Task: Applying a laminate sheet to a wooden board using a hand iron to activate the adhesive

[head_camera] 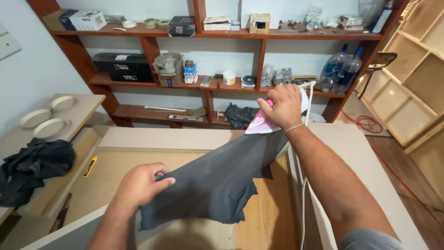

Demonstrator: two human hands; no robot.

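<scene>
Dark grey cloth (217,178) is held stretched in the air above the desk (138,139), running from lower left up to upper right. Left hand (141,183): grip closed, fingers pinching the cloth's lower left edge. Right hand (284,106): grip closed around the handle of a pink and white steam iron (261,124), whose pointed tip faces left and whose underside meets the cloth's upper right end. A white cord (309,99) rises from the iron behind the right hand and hangs down past the forearm. A thin bracelet (294,128) sits on the right wrist.

On the desk, well left of the cloth, lies a yellow utility knife (89,166). Farther left, a heap of black fabric (34,164) rests on a lower surface, with three round white discs (48,127) beyond it. Behind the desk stands a reddish-brown wooden shelf unit (261,60) carrying boxes, tape rolls and clear plastic bottles (340,69). A red cable (367,122) lies coiled on the floor at right.
</scene>
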